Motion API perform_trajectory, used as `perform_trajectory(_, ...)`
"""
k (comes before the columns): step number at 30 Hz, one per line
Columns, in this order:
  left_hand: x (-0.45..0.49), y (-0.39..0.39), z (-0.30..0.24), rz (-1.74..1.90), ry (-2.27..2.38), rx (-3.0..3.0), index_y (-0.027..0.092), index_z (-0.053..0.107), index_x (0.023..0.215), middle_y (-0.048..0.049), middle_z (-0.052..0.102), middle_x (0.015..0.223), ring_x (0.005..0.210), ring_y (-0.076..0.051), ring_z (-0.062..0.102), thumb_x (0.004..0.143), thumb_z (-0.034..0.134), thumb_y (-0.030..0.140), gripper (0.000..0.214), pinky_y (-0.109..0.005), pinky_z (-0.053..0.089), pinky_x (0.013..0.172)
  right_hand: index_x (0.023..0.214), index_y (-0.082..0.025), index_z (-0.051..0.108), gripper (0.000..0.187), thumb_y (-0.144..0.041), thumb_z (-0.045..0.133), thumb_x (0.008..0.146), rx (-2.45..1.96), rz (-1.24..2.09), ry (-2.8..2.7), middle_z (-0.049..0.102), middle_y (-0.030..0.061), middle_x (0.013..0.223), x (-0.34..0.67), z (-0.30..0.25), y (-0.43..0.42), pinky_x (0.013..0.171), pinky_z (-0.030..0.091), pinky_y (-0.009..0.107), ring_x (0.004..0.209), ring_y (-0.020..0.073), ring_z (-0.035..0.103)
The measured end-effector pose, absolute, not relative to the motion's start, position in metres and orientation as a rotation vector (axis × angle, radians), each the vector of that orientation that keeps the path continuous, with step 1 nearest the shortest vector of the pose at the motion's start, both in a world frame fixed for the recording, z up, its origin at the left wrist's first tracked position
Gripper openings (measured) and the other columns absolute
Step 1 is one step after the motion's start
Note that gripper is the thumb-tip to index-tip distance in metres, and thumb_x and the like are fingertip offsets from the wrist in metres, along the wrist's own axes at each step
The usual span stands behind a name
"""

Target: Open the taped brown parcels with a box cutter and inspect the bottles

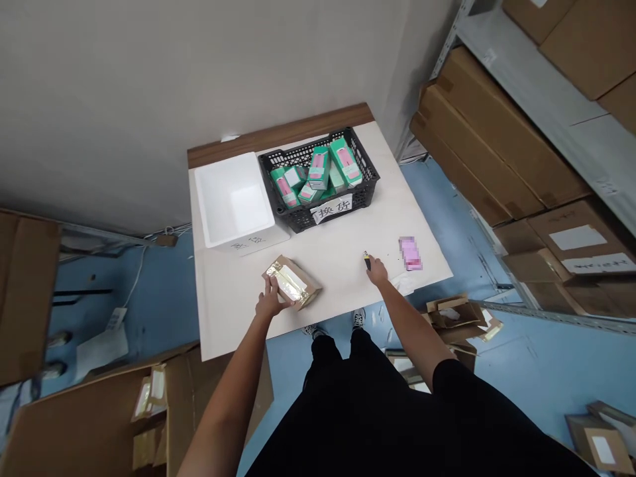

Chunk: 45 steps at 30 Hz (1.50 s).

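Observation:
My left hand [269, 299] grips the left end of a small cardboard box [307, 286], fingers at its far edge and thumb along the near side. Shiny tape and a white label cover the box's top. In my right hand [377, 271], closed around its dark handle, is a small box cutter [367, 260] with some yellow near its tip. It points away from me, apart from the box. Right of that hand lies a pink item [410, 253], blurred out in the picture.
On the table [226, 311], a white foam bin [258, 240] stands beside a black crate [370, 189] of green-and-pink boxes. A large open carton [89, 424] holding packages is at lower left. Shelves with cartons [497, 139] line the right. Opened cardboard [454, 315] lies on the floor.

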<state>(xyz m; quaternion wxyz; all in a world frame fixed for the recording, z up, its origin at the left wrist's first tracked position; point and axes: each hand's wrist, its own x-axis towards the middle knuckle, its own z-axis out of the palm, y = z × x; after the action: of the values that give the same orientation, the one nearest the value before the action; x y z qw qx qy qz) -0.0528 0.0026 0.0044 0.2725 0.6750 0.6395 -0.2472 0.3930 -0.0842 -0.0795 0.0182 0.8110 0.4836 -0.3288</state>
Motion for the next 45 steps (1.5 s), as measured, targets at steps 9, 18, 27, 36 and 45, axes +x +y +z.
perform_trajectory(9, -0.033, -0.008, 0.022, -0.656, 1.746, 1.733, 0.037, -0.018, 0.172, -0.0025, -0.025, 0.180, 0.161, -0.048, 0.027, 0.080, 0.080, 0.069, 0.139, -0.055, 0.051, 0.114, 0.156, -0.020, 0.050, 0.069, -0.023, 0.063, 0.088, 2.741, -1.471, 1.710, 0.068, 0.0124, 0.143, 0.315, -0.064, -0.039, 0.110, 0.053, 0.041, 0.129, 0.0303, 0.065)
perform_trajectory(18, -0.020, -0.013, 0.025, -0.575, 1.742, 1.672, 0.042, -0.018, 0.172, 0.0060, -0.025, 0.180, 0.160, -0.046, 0.028, 0.076, 0.085, 0.063, 0.142, -0.054, 0.050, 0.116, 0.147, -0.022, 0.061, 0.048, -0.034, 0.054, 0.101, 2.178, -2.007, 1.986, 0.078, 0.0058, 0.111, 0.155, -0.001, 0.008, 0.089, 0.061, 0.034, 0.091, 0.0211, 0.073)
perform_trajectory(27, -0.022, -0.018, 0.022, -0.468, 1.688, 1.684, 0.044, -0.019, 0.170, 0.0108, -0.025, 0.180, 0.152, -0.044, 0.037, 0.074, 0.085, 0.063, 0.143, -0.052, 0.052, 0.111, 0.149, -0.021, 0.050, 0.040, -0.033, 0.048, 0.111, 2.115, -1.332, 1.898, 0.078, 0.0052, 0.098, 0.120, 0.035, 0.028, 0.075, 0.051, 0.025, 0.069, 0.0180, 0.070)
perform_trajectory(36, -0.026, -0.019, 0.013, -0.395, 1.646, 1.719, 0.045, -0.013, 0.172, 0.0091, -0.021, 0.181, 0.150, -0.046, 0.035, 0.072, 0.086, 0.065, 0.142, -0.055, 0.051, 0.112, 0.147, -0.020, 0.053, 0.039, -0.036, 0.043, 0.113, 2.101, -0.979, 1.858, 0.077, 0.0149, 0.117, 0.099, 0.042, 0.032, 0.085, 0.054, 0.032, 0.092, 0.0259, 0.075)
perform_trajectory(45, -0.030, -0.017, 0.012, -0.338, 1.620, 1.740, 0.043, -0.011, 0.173, 0.0077, -0.014, 0.183, 0.148, -0.047, 0.037, 0.068, 0.086, 0.066, 0.144, -0.057, 0.050, 0.110, 0.134, -0.021, 0.065, 0.042, -0.035, 0.070, 0.095, 2.046, -1.156, 1.666, 0.077, 0.0166, 0.108, 0.109, 0.059, 0.036, 0.061, 0.059, 0.034, 0.065, 0.0259, 0.075)
